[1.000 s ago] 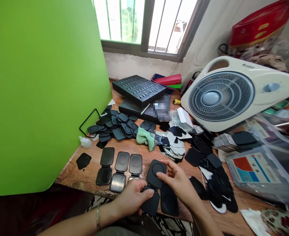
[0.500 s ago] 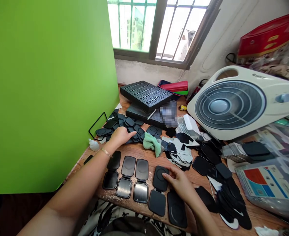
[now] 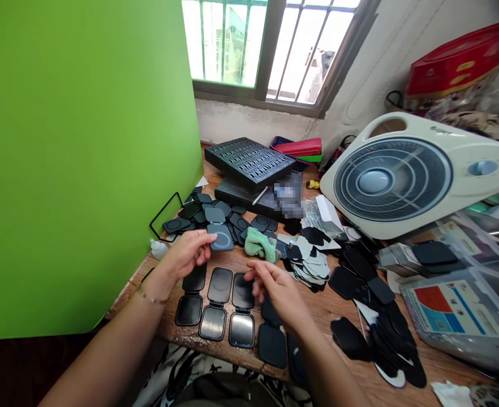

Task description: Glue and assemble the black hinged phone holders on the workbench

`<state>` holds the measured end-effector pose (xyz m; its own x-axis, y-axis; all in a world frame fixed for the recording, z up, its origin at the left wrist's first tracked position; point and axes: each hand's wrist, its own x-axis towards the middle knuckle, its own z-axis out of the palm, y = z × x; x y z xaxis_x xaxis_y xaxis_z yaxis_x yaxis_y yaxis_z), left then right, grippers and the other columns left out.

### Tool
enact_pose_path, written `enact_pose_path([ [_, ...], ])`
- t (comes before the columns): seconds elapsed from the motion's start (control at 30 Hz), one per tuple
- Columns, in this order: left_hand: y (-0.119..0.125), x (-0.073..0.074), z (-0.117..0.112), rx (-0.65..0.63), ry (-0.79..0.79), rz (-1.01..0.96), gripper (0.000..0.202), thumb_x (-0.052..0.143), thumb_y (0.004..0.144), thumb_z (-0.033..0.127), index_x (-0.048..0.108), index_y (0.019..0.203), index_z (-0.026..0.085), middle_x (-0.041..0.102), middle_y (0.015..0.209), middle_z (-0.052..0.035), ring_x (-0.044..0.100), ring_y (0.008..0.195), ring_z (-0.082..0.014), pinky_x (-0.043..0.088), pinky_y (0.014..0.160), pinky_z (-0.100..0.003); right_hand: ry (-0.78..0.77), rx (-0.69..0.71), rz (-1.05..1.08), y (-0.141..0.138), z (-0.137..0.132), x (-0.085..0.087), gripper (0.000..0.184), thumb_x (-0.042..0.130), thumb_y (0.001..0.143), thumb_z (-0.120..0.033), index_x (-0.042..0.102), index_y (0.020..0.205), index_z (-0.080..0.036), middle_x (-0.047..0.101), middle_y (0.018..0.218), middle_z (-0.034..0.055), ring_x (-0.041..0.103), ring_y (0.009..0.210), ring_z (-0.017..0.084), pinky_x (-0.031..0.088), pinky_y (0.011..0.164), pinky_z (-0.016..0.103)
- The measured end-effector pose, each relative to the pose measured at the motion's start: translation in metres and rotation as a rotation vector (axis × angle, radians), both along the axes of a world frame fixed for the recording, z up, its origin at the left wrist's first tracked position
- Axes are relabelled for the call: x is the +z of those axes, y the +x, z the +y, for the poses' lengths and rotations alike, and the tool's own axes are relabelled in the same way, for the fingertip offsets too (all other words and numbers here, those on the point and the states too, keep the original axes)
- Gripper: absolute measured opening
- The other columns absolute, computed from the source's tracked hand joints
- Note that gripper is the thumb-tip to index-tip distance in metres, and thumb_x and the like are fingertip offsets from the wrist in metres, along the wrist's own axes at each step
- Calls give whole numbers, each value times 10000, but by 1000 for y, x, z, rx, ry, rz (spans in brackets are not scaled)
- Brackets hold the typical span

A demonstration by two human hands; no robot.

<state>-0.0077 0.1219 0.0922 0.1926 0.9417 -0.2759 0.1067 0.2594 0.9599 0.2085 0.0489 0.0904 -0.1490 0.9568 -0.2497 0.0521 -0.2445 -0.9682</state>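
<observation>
My left hand [image 3: 186,253] pinches a black hinged compact case [image 3: 218,230] by its lower edge and holds it above the wooden table [image 3: 330,302], just in front of a heap of black cases [image 3: 198,215]. My right hand [image 3: 275,288] hovers with fingers loosely spread and holds nothing. It is over a row of opened black cases [image 3: 215,305] laid flat along the table's front edge. Two more cases [image 3: 272,342] lie partly under my right wrist.
A green cloth [image 3: 260,244] and a small glue bottle [image 3: 159,249] lie mid-table. A green board [image 3: 75,158] stands at the left. A white fan [image 3: 406,175] leans at the right. Black trays [image 3: 249,161] sit at the back. Loose black pads [image 3: 385,328] and a plastic bag [image 3: 457,305] lie at the right.
My left hand has come back from the heap with one case in its fingers. My right hand has lifted off the case at the front edge.
</observation>
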Motion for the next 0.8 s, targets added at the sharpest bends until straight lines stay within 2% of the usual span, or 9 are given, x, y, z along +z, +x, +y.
enact_pose_path([
  [0.1, 4, -1, -45, -117, -14, -93, 336, 593, 809, 472, 519, 754, 149, 536, 533, 39, 427, 367, -50, 313, 378, -167, -81, 76, 191, -23, -1, 1, 387, 591, 806, -554, 595, 859, -170, 622, 672, 2, 468, 448, 71, 335, 400, 177],
  [0.23, 17, -10, -80, -184, 13, -54, 367, 582, 827, 495, 527, 764, 138, 568, 581, 26, 506, 415, -66, 369, 410, -167, -91, 15, 204, -29, -15, 0, 367, 649, 779, -516, 550, 741, -165, 615, 579, -12, 466, 382, 63, 348, 374, 173],
  [0.37, 25, -15, -90, -233, 6, -24, 391, 547, 850, 500, 523, 712, 135, 565, 551, 17, 474, 390, -59, 337, 385, -162, -101, -10, 167, -21, -32, 0, 391, 642, 781, -527, 552, 705, -154, 627, 573, 16, 531, 418, 93, 419, 415, 201],
  [0.47, 25, -14, -94, -310, -19, -34, 395, 543, 848, 504, 525, 708, 136, 541, 532, 28, 434, 381, -47, 309, 377, -155, -121, 32, 150, -7, -38, 3, 401, 638, 783, -529, 568, 693, -145, 625, 599, 27, 558, 463, 107, 439, 450, 217],
  [0.57, 25, -10, -99, -481, -153, -63, 398, 593, 806, 516, 537, 697, 137, 534, 519, 32, 430, 390, -52, 313, 376, -158, -54, -26, 113, 16, -33, 12, 372, 689, 756, -481, 627, 921, -154, 623, 722, 16, 565, 552, 99, 428, 490, 204],
  [0.63, 27, -8, -103, -569, -247, -93, 396, 635, 772, 510, 541, 675, 137, 537, 514, 33, 445, 400, -61, 334, 386, -167, -1, -107, 103, 31, -26, 21, 429, 724, 736, -437, 601, 1062, -187, 590, 748, -9, 530, 558, 83, 391, 473, 187],
  [0.7, 34, -8, -106, -583, -284, -134, 393, 638, 773, 505, 552, 679, 134, 586, 550, 14, 514, 444, -83, 383, 428, -180, 11, -118, 74, 44, -20, 27, 362, 730, 735, -412, 605, 985, -183, 539, 652, -38, 485, 501, 72, 348, 439, 182],
  [0.8, 50, -14, -111, -530, -305, -224, 389, 607, 805, 509, 601, 824, 121, 700, 735, -59, 660, 650, -153, 474, 575, -220, 14, -73, -1, 52, -14, 30, 276, 709, 755, -408, 564, 805, -179, 493, 556, -56, 465, 449, 73, 349, 431, 189],
])
